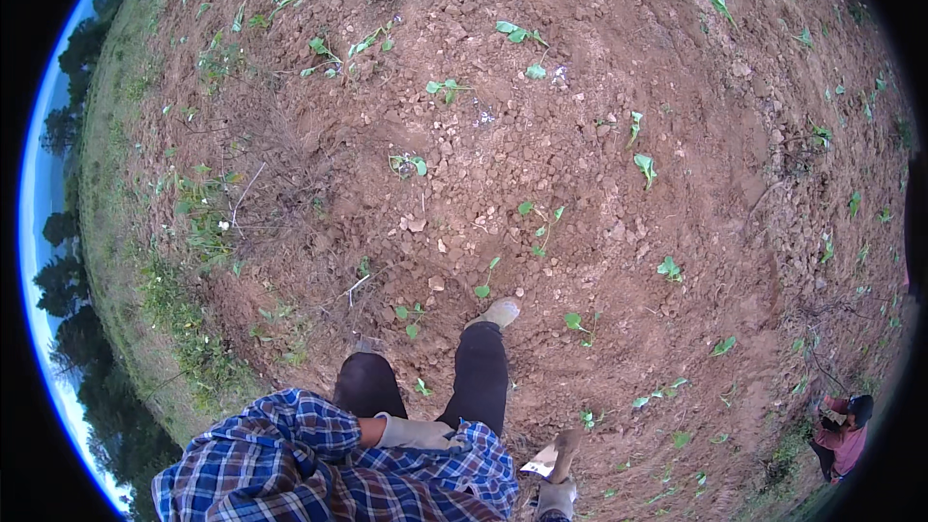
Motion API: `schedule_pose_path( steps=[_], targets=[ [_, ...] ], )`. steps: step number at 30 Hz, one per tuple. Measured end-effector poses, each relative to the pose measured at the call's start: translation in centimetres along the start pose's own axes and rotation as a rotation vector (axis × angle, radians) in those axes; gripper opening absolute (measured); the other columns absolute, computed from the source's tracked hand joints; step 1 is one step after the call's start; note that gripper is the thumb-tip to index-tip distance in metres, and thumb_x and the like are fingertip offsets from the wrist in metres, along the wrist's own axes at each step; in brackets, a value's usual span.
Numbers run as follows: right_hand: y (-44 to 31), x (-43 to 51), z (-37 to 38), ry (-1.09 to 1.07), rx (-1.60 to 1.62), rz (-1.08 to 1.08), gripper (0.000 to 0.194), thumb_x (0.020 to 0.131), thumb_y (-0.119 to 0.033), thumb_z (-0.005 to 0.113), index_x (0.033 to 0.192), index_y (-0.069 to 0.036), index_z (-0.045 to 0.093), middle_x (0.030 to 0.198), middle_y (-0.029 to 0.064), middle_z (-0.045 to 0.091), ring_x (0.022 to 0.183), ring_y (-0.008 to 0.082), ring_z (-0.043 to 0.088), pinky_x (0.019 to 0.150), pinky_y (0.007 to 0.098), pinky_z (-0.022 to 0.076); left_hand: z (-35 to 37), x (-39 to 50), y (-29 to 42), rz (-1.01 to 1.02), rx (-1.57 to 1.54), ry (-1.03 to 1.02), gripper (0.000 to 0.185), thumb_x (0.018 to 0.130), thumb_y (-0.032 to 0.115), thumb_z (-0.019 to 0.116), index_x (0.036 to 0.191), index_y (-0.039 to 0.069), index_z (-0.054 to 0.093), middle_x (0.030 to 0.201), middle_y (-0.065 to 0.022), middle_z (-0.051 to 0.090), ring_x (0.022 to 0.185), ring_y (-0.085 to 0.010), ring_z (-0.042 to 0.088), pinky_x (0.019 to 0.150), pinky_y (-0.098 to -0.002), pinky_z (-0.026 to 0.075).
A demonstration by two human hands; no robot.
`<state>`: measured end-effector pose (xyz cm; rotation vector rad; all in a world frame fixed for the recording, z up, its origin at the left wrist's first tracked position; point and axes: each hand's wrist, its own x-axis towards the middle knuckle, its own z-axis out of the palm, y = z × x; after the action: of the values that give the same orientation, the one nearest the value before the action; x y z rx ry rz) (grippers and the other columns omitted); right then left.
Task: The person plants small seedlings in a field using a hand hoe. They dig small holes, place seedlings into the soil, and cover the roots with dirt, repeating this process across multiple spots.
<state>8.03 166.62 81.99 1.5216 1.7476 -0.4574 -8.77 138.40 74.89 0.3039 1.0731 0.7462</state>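
My left hand [417, 433], in a pale grey glove, lies across my front against the hem of my blue plaid shirt [435, 475]; its fingers are partly lost in the cloth. At the bottom edge, my right hand [557, 496], also gloved, is shut on a hoe [562, 453]. The hoe's metal blade, partly shiny, and the brown part above it show just over the glove. Uprooted-looking green seedlings lie about on the reddish soil, one [484, 288] just ahead of my muddy shoe [502, 312] and another [580, 324] to its right.
Cloddy, sloping soil [449, 130] surrounds me, with more limp seedlings [645, 168]. Dry brush and weeds [206, 214] stand at the left, and trees [69, 290] beyond. At the far right a person in a pink top [844, 438] is bent low near scattered twigs.
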Motion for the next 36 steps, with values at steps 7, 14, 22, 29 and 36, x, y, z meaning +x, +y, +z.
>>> schedule_pose_path(
  steps=[7,14,22,29,36],
  targets=[
    [-15.0,4.6,-16.9,-0.067,0.353,-0.154,0.019,0.084,-0.010,0.070,0.099,-0.003,0.061,0.068,0.0038,0.060,0.050,0.0143,0.058,0.042,0.0293,0.0481,3.5,-1.5,14.5,-0.028,-0.042,-0.124,0.061,0.093,0.055,0.053,0.113,-0.001,0.066,0.104,-0.0164,0.069,0.091,-0.0271,0.063,0.081,-0.0370,0.047],
    [-28.9,1.5,-22.7,-0.013,-0.271,-0.442,0.026,0.079,-0.023,0.071,0.091,0.000,0.066,0.078,0.0194,0.069,0.068,0.0280,0.069,0.062,0.0389,0.0553,-5.9,-6.5,17.7,0.143,-0.253,-0.062,0.058,0.093,0.053,0.055,0.113,-0.001,0.066,0.100,-0.0152,0.069,0.087,-0.0239,0.062,0.079,-0.0352,0.047],
    [-41.1,1.4,-24.3,-0.124,-0.433,-0.353,0.034,0.078,-0.027,0.073,0.097,0.000,0.066,0.090,0.0224,0.070,0.091,0.0379,0.067,0.077,0.0462,0.0534,-15.6,-14.1,18.8,0.740,-0.460,-0.045,0.056,0.093,0.049,0.058,0.113,-0.002,0.066,0.096,-0.0139,0.069,0.082,-0.0203,0.061,0.076,-0.0331,0.047],
    [-57.9,3.5,-24.2,-0.029,-0.597,-0.789,0.033,0.079,-0.023,0.076,0.102,-0.002,0.062,0.074,0.0147,0.067,0.062,0.0262,0.067,0.057,0.0372,0.0542,-22.7,-14.2,22.0,0.054,-0.611,-0.270,0.081,0.084,0.054,0.067,0.133,-0.008,0.050,0.140,-0.0217,0.048,0.125,-0.0318,0.050,0.100,-0.0377,0.043],
    [-78.9,4.0,-15.0,-0.271,-0.620,-0.918,0.031,0.086,-0.030,0.070,0.103,-0.006,0.061,0.074,0.0107,0.064,0.057,0.0234,0.063,0.053,0.0375,0.0502,-32.0,-12.0,16.1,0.281,-1.111,-0.004,0.030,0.088,0.026,0.071,0.107,0.004,0.070,0.093,-0.0082,0.072,0.078,-0.0192,0.068,0.069,-0.0319,0.056]
  ],
)
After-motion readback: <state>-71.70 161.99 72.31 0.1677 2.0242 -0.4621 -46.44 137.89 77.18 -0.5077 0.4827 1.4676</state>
